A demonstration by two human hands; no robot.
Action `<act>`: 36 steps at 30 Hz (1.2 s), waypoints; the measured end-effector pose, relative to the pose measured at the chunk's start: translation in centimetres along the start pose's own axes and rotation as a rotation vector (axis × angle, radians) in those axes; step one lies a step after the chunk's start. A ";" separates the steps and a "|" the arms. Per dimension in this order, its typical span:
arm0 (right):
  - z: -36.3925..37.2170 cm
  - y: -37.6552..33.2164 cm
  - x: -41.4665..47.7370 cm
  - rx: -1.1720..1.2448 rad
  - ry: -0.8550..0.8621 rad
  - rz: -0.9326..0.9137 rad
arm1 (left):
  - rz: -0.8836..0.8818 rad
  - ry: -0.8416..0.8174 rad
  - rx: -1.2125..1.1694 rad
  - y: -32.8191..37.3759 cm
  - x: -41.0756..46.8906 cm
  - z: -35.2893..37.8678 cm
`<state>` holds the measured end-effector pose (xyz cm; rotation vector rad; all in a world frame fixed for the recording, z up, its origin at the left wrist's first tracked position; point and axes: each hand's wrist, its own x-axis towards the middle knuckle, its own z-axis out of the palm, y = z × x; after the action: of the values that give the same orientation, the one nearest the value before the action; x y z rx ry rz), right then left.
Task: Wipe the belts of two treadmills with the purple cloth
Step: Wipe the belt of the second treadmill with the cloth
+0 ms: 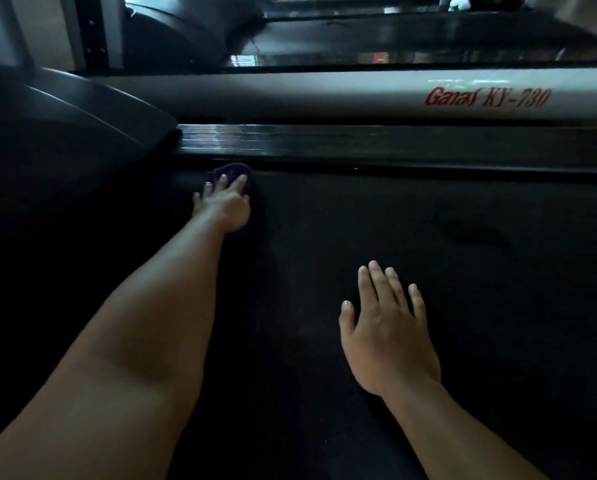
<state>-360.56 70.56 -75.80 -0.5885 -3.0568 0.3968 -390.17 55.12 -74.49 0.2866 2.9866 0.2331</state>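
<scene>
A dark treadmill belt [376, 237] fills most of the view. My left arm reaches far across it, and my left hand [226, 204] presses the purple cloth [231, 171] flat on the belt, close to the far side rail. The fingers lie straight on the cloth, which shows only around them. My right hand [387, 330] rests flat on the belt nearer to me, fingers spread, holding nothing.
A glossy black side rail [359, 143] runs along the belt's far edge. Behind it lies a white frame bar [290, 95] with red lettering. The black motor cover [65, 133] rises at the left. A second treadmill [411, 32] lies beyond the bar.
</scene>
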 end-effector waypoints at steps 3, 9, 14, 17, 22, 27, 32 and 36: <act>-0.1 0.0 0.0 0.024 -0.004 0.000 | 0.178 -0.012 0.001 3.9 -1.6 1.0; -0.5 0.0 0.1 0.060 -0.005 0.002 | 0.495 -0.030 0.016 5.7 -11.6 2.9; -0.4 0.2 0.2 0.065 -0.003 0.003 | 0.434 -0.094 0.031 -2.4 -19.8 2.5; -0.3 0.1 0.1 0.041 -0.009 0.008 | 0.217 -0.055 -0.002 -9.0 -20.0 1.4; -0.2 0.2 0.2 0.068 0.001 0.006 | -0.065 0.002 -0.033 -9.3 -14.7 0.6; 0.0 0.3 0.1 0.070 0.006 0.002 | 0.117 0.015 0.016 -0.2 -13.8 2.3; -0.2 0.1 0.1 0.071 0.002 0.009 | 0.418 -0.066 -0.020 3.3 -21.7 3.4; -0.2 0.2 0.1 0.034 0.007 0.002 | 0.365 -0.057 -0.027 -3.6 -24.7 3.0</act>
<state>-360.61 70.87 -75.64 -0.5909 -3.0363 0.4448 -366.34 47.19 -75.10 0.8200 2.8511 0.2952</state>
